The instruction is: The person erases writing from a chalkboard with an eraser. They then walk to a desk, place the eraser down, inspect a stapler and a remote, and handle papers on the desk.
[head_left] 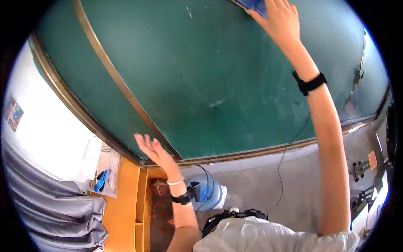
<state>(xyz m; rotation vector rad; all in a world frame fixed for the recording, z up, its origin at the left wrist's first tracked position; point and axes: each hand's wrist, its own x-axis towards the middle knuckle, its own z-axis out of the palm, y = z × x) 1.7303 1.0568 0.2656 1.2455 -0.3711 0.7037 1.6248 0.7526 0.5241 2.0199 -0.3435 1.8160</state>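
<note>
My right hand (282,19) is raised to the upper part of the green chalkboard (210,80). It grips a blue flat object with a tan edge (254,6) against the board; the top of the view cuts off this object and the fingertips, so its exact kind is unclear. My left hand (153,150) is open, fingers apart and holding nothing, in front of the board's lower left part near a metal strip (121,84). Whether it touches the board I cannot tell. Faint pale smears mark the green surface.
Below the board stands a blue water jug (208,191), with a dark cable (278,180) hanging nearby. At left are a wooden cabinet (121,206), a white plastic basket (110,178) and a grey curtain (50,201). A ball (160,187) sits beside the cabinet.
</note>
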